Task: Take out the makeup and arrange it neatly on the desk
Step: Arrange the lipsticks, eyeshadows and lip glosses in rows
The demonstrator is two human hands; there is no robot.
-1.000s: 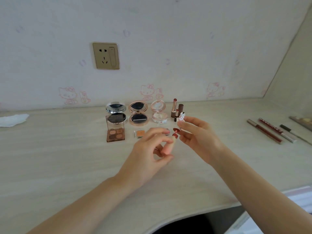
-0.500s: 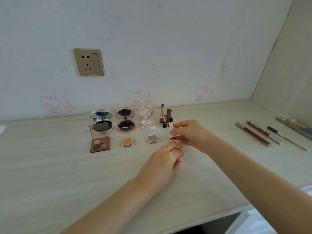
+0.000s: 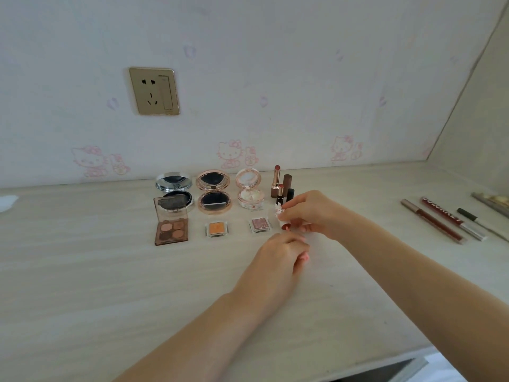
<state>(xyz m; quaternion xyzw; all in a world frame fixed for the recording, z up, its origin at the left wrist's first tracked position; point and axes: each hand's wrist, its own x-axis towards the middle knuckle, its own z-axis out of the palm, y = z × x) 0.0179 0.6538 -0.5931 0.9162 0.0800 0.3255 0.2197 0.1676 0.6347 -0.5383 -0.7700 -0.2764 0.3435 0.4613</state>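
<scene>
Lipstick, uncapped: right hand pinches it upright for standing beside the small eyeshadow pans; left hand, fingers curled around its cap, probably.

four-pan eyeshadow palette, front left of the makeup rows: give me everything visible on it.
The eyeshadow palette is a small brown rectangular case, plastic by the look, lying open on the desk. Its clear tinted lid stands raised at the back, overlapping the view of the silver compact behind it. The base holds four pans in a two-by-two grid: pinkish and brown tones, one darker at front left. It sits at the left end of the front row, left of the orange single pan. Neither hand touches it.
</scene>
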